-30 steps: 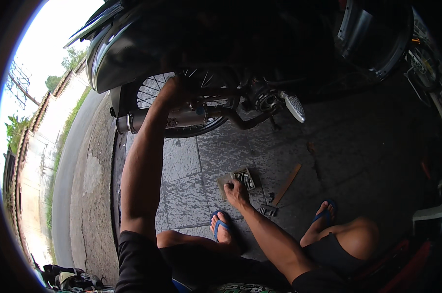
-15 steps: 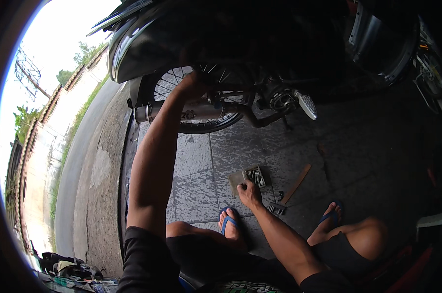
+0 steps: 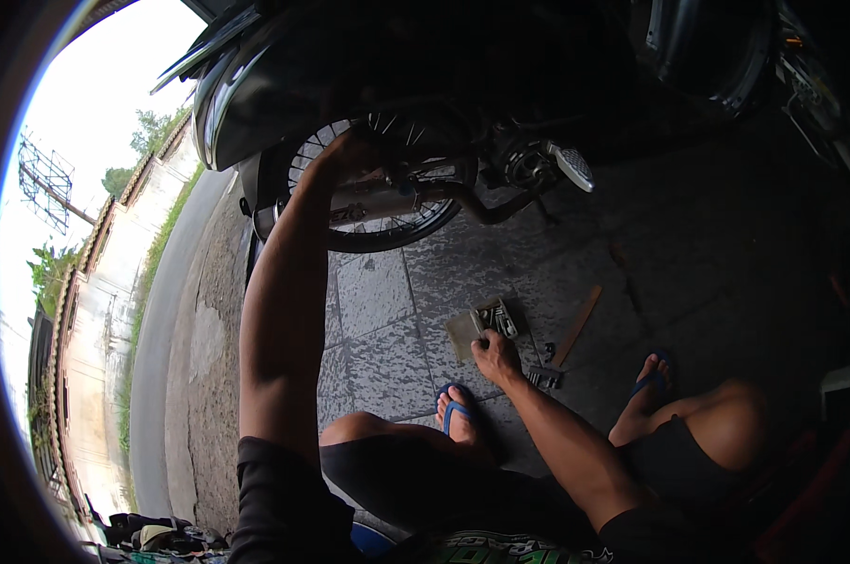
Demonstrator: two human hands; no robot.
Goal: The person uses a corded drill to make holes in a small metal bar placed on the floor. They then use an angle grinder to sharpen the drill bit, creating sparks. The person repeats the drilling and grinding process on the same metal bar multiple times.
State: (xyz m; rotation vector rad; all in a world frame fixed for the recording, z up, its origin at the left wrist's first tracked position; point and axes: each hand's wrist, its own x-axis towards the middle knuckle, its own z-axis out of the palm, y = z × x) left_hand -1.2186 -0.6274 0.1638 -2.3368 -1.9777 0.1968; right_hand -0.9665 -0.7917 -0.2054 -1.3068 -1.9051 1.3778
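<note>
My left hand [image 3: 352,155] reaches up to the motorcycle's spoked rear wheel [image 3: 425,226], above the exhaust silencer [image 3: 368,207]. Deep shadow hides its fingers, so whether it grips a part does not show. Low in front of me, my right hand [image 3: 496,358] is at the near side of a small open socket set box [image 3: 512,305], with its fingers curled in. A small dark thing seems to be at the fingertips, too unclear to name. Several metal pieces [image 3: 496,321] lie inside the box, and its flat lid [image 3: 461,336] rests folded out on the tiles.
A brown flat strip [image 3: 577,326] lies right of the box, with a dark metal part [image 3: 543,378] close by. The footpeg [image 3: 571,166] juts out from the motorcycle [image 3: 284,94]. My sandalled feet [image 3: 457,414] flank the work area. A road [image 3: 166,348] runs along the left.
My view has shifted a little. The right hand has moved slightly right along the box, its fingers curled more. My left hand stays at the rear wheel.
</note>
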